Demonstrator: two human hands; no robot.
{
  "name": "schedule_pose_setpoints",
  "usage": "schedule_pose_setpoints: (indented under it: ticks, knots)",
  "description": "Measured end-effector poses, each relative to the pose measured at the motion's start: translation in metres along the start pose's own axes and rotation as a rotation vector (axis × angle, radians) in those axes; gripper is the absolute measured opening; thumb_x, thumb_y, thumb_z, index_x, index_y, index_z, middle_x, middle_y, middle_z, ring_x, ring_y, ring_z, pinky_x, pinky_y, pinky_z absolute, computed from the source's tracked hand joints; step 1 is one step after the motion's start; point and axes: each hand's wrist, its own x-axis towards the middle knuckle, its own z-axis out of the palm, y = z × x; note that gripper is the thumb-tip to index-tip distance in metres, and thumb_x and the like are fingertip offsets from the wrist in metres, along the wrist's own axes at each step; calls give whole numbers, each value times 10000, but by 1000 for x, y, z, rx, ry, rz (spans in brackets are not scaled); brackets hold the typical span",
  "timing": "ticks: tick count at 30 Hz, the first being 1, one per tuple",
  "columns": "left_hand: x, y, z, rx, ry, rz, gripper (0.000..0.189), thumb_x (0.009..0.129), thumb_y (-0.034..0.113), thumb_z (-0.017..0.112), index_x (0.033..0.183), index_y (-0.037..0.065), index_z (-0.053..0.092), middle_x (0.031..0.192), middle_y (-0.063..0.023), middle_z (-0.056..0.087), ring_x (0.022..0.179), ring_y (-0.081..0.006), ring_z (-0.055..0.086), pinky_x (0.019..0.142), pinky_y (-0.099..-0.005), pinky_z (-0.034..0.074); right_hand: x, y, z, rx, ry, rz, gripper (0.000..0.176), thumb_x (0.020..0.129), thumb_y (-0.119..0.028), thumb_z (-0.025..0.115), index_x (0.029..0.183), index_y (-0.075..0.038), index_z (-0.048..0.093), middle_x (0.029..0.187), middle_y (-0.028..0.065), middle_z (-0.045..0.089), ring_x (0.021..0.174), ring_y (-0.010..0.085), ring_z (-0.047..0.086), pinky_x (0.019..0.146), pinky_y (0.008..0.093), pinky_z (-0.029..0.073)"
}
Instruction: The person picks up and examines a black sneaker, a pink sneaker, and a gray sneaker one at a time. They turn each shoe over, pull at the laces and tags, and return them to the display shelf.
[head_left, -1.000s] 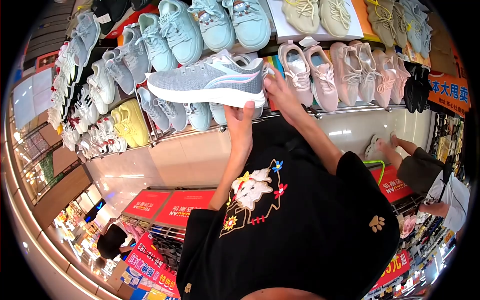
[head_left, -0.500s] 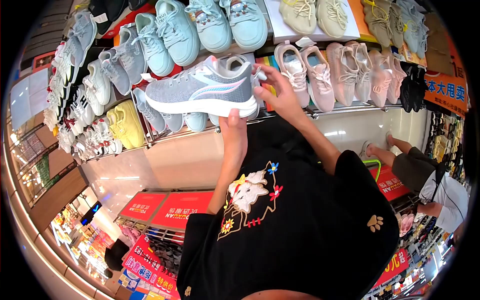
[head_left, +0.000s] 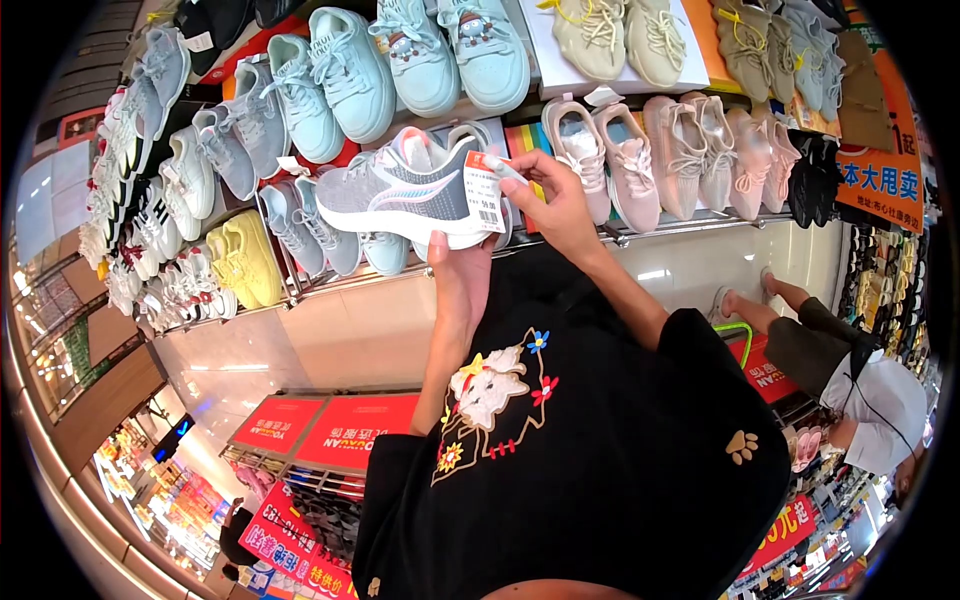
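Note:
My left hand [head_left: 461,285] supports a grey sneaker [head_left: 390,195] from below, thumb against its white sole. The sneaker has a pale curved stripe on its side, and its toe points left. At the heel, a white and red price tag [head_left: 484,200] with a barcode faces me. My right hand [head_left: 552,205] pinches the tag's upper right edge between thumb and fingers. Behind the held shoe, light blue sneakers [head_left: 383,252] sit on the lower shelf, partly covered by it.
Pink sneakers [head_left: 632,170] line the rack to the right, and larger light blue sneakers [head_left: 350,75] stand above. Yellow shoes [head_left: 245,258] are at the left. Red signs [head_left: 355,428] top a lower rack. A person [head_left: 868,400] stands at the far right.
The price tag has been turned face-on by my right hand and is now readable in part. The sneaker has tilted and swung, its toe shifting slightly right.

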Motion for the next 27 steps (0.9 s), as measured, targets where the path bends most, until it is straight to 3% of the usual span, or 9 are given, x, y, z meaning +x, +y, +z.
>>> schedule_pose_setpoints:
  ticks: [10, 14, 19, 27]
  knots:
    - [-1, 1, 4, -191, -114, -137, 790, 772, 695, 482, 1314, 121, 444, 1156, -106, 543, 964, -222, 543, 848, -371, 412, 2, -28, 2, 0, 12, -73, 181, 839, -118, 670, 932, 30, 620, 831, 51, 630, 641, 67, 577, 577, 207, 440]
    - [-1, 5, 5, -208, -129, -156, 799, 755, 702, 498, 1308, 127, 449, 1154, -104, 542, 958, -215, 532, 817, -363, 409, 4, -32, 1, -10, 5, -136, 163, 830, -93, 671, 916, 38, 627, 822, 52, 626, 630, 77, 579, 580, 212, 443]
    - [-1, 4, 3, -233, -69, -161, 829, 728, 720, 513, 1303, 125, 453, 1138, -94, 551, 943, -211, 523, 785, -358, 416, 6, -32, -1, -141, -6, -283, 273, 807, -85, 687, 1057, 18, 648, 899, 87, 653, 711, 113, 581, 639, 241, 466]
    - [-1, -2, 1, -303, -126, -181, 803, 744, 707, 495, 1283, 113, 475, 1116, -96, 559, 879, -210, 529, 762, -357, 424, 9, -39, -1, -167, -29, -287, 280, 801, -66, 676, 1072, -4, 655, 935, 97, 663, 757, 140, 590, 678, 255, 469]
